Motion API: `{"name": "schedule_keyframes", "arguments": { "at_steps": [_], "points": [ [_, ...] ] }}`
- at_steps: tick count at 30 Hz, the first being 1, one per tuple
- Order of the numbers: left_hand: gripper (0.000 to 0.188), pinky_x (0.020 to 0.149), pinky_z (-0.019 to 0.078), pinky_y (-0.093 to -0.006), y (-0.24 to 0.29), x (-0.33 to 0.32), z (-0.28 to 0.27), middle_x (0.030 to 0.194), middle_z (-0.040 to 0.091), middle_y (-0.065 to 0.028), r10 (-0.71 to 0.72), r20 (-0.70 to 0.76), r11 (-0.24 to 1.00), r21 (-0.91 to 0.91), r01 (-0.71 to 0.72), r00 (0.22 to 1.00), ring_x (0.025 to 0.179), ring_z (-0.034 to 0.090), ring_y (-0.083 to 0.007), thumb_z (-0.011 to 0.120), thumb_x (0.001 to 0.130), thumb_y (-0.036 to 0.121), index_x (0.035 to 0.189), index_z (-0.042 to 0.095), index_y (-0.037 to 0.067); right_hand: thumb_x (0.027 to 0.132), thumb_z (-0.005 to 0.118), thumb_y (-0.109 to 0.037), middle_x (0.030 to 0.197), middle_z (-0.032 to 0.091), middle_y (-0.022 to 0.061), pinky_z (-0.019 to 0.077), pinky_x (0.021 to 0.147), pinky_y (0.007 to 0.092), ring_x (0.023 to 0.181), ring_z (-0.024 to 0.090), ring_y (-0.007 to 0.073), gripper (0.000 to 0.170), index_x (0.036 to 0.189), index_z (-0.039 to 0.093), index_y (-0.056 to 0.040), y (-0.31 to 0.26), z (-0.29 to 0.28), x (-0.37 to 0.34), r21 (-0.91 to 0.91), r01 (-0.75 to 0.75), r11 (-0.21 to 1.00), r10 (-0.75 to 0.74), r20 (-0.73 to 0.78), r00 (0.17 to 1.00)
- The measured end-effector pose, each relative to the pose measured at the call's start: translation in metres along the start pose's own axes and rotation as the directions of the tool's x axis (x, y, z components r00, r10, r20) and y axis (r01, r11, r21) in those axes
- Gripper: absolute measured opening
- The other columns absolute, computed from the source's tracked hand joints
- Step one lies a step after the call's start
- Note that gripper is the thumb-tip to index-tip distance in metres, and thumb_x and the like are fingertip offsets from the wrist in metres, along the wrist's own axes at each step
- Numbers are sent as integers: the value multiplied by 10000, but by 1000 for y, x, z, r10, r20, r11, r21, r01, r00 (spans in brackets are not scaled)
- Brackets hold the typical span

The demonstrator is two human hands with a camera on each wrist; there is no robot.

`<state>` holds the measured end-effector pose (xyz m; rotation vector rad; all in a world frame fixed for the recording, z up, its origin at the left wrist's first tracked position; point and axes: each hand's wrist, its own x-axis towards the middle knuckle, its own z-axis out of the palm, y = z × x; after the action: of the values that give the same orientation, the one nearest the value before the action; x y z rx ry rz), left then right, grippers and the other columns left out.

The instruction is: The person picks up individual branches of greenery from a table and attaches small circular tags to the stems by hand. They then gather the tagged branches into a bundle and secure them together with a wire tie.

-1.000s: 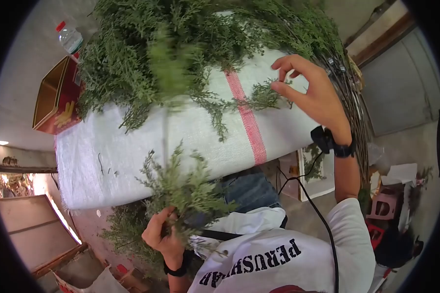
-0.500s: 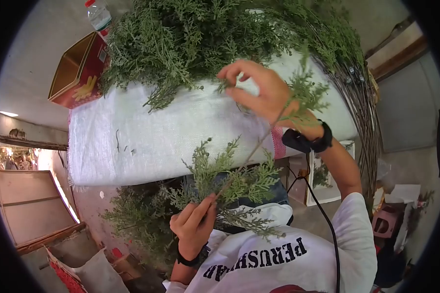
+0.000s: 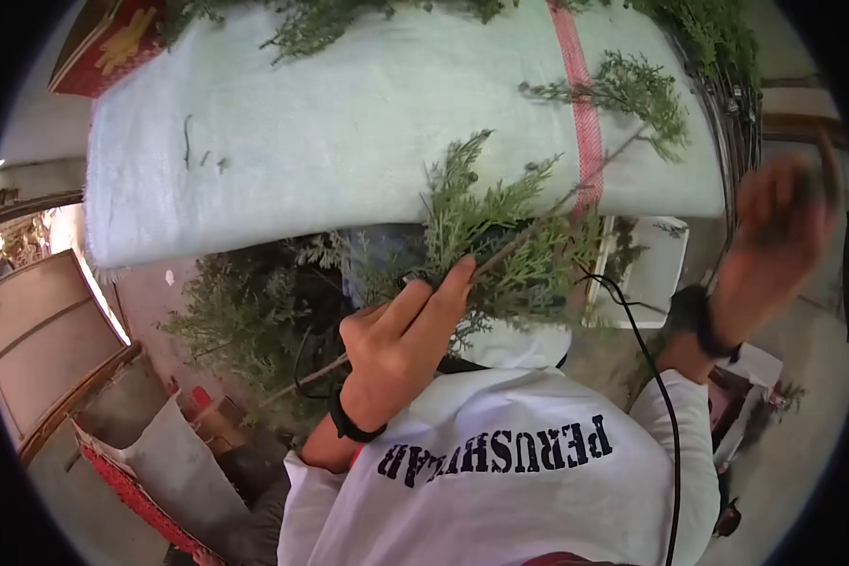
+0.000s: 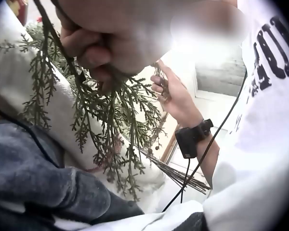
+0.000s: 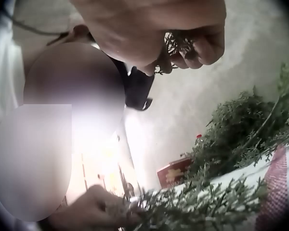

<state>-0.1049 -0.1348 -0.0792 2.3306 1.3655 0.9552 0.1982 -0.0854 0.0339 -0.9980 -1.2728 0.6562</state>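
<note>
My left hand [image 3: 398,351] grips the stem of a leafy evergreen branch [image 3: 495,203] in front of my chest. The branch slants up to the right, its leafy tip [image 3: 653,99] over the white woven sack. In the left wrist view, flat green sprays hang below the curled fingers [image 4: 94,55]. Raised at the far right, my right hand [image 3: 783,222] is blurred in the head view. In the right wrist view its curled fingers hold a small evergreen sprig [image 5: 177,44], partly hidden by the hand.
The white sack [image 3: 330,123] with a pink stripe covers the work surface. A green pile [image 5: 238,120] and a red box [image 3: 113,47] are at its far side. Long thin stems lie along the right edge. More greenery [image 3: 245,302] is below left; a white box [image 3: 646,274] stands below right.
My right hand first reached over the sack, then swung back and out to the right. The left hand kept hold of the branch, which tilted from upright to slanting right. The head view tipped downward.
</note>
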Motion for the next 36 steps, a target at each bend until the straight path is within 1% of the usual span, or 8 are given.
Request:
{"name": "schedule_keyframes", "arguments": {
  "at_steps": [1,3,7,11,16,27,32,36],
  "points": [
    [357,403,330,-268,2,-3,4,650,427,13,-11,8,1000,-11,11,1000,424,381,-91,779,768,60,1122,744,97,977,550,-248,932,588,102,354,552,243,684,484,127,335,1226,597,-29,1,18,-23,-117,114,987,-114,3,993],
    [379,402,338,-268,1,-4,10,654,404,15,27,8,999,20,-27,1000,425,386,-84,785,769,79,1144,735,100,951,621,-333,884,587,110,373,535,269,649,508,161,318,1039,676,-33,3,31,-42,-508,552,662,-296,499,814],
    [389,403,355,-272,7,6,8,661,405,21,29,34,999,35,-30,999,425,397,-82,792,774,113,1159,728,109,708,825,-158,795,589,88,423,492,308,587,565,218,257,906,698,-52,20,60,-66,-411,471,780,-18,738,674],
    [402,402,355,-293,12,11,11,638,420,13,-48,36,998,-47,49,998,438,398,-107,802,766,102,1161,729,113,633,835,-79,764,591,55,432,502,303,604,581,219,332,947,730,-80,37,61,-68,-499,397,770,42,661,749],
    [375,395,345,-291,13,12,11,630,482,10,-115,60,981,-150,123,992,452,410,-119,802,770,101,1138,736,118,624,835,-79,781,604,58,434,505,301,601,577,205,374,989,749,-89,39,58,-72,-503,445,740,41,695,718],
    [315,394,315,-260,14,8,16,680,556,67,-64,29,995,-72,66,998,493,434,-67,806,755,119,1066,757,119,654,861,-51,766,603,36,415,516,267,627,566,145,272,911,773,-64,43,62,-83,-502,64,863,214,477,852],
    [300,400,314,-240,16,9,11,779,639,103,-78,97,994,-68,84,992,520,443,-44,808,745,124,1041,760,108,665,855,-15,832,637,82,448,579,265,691,599,169,318,965,751,-40,41,56,-80,-515,73,854,262,548,795],
    [374,398,367,-263,12,7,19,681,451,56,-30,57,999,-10,31,998,424,424,-60,801,769,169,1136,738,146,667,852,-1,827,633,80,448,583,264,694,598,167,319,967,751,-41,42,58,-81,-518,74,852,267,552,790]
  ]
}}
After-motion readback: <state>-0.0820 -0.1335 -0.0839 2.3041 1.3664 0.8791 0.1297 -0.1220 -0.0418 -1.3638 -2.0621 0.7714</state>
